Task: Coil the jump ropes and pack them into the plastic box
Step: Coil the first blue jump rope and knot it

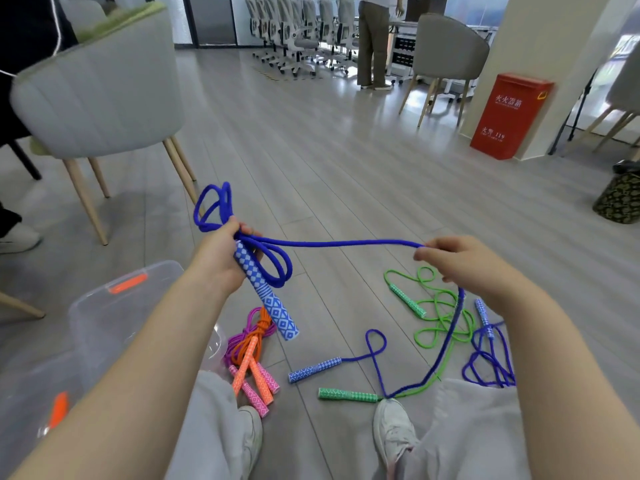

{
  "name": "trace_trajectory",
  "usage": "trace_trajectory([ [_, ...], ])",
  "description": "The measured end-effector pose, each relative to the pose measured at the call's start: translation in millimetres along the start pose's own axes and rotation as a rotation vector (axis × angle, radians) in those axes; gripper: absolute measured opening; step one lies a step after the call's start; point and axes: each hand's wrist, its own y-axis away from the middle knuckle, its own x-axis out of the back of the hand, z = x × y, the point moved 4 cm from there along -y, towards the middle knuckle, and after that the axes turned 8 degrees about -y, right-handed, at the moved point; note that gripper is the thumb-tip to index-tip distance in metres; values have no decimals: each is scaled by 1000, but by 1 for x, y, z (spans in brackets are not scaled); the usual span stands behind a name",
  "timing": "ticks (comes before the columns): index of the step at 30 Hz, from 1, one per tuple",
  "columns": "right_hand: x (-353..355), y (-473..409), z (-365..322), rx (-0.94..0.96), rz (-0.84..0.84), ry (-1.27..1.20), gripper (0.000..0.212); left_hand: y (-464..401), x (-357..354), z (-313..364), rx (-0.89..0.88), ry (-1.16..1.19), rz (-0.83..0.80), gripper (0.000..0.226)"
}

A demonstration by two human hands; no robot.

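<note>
Nearest to the camera are two white sneakers [393, 431] on the grey plank floor [329, 161]. At the left stands the clear plastic box [104, 317], with smooth walls and orange clips. Beside it lies a coiled bundle of an orange rope and a pink rope [254, 355], their patterned handles side by side. Before the feet lie a loose green rope [440, 317] with a green patterned handle, and at the right a tangled purple rope [488, 362].

The left hand [221, 258] is curled around one blue-and-white diamond-patterned handle and around several round loops of the thick, braided blue rope [346, 243]. From there the rope runs nearly level to the right hand [464, 268], which pinches it between thumb and fingers; then it drops to the floor, where its second handle [314, 368] lies.

Farther away are a padded grey chair [100, 91] with wooden legs, a red metal box [509, 116], and a row of white office chairs [301, 32].
</note>
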Motion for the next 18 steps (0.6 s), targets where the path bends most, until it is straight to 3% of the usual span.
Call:
trace_trajectory([
  [5,-13,9,-17,184,-16,-122,24,19,-22,-10,-33,-297,-218,15],
  [8,-36,8,-21,272,-67,-83,14,32,-34,-19,-84,-473,-305,9],
  [12,-62,10,-33,360,-74,-181,8,47,-44,-39,12,-748,-448,15],
  [18,-77,15,-38,490,-23,35,18,60,-52,-52,169,-713,-587,29],
])
